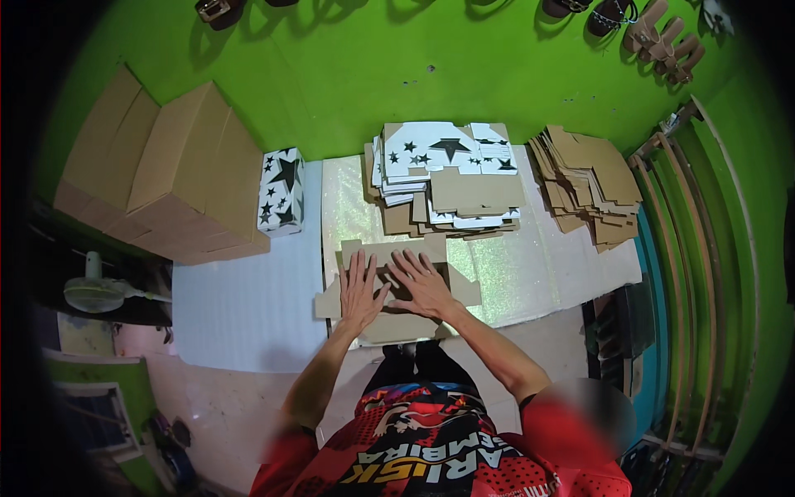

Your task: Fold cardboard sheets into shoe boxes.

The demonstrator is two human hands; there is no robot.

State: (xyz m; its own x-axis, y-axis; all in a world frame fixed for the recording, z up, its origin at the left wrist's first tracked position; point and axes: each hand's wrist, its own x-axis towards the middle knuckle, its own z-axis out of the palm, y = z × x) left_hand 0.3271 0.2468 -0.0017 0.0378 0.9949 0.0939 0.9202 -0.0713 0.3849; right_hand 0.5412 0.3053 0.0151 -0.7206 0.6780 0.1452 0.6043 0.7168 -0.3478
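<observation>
A brown die-cut cardboard box blank [462,292] lies at the table's near edge, with flaps reaching out left and right. My left hand [360,290] rests on its left part, fingers stretched toward the far side. On the right part my right hand [422,290] lies with its fingers spread. Both hands press palm down and grip nothing; the thumbs point toward each other. Part of the cardboard beneath them is hidden or shaded. Just beyond stands a pile of flat box blanks [476,192], some brown side up, others white with black stars.
Brown cartons [182,157] stand at the left, beside a folded white box with black stars [281,190]. More flat brown cardboard [588,178] is stacked at the far right. A fan [93,290] is left of the table. Sandals [662,41] hang on the green wall; a wooden rack [691,207] stands right.
</observation>
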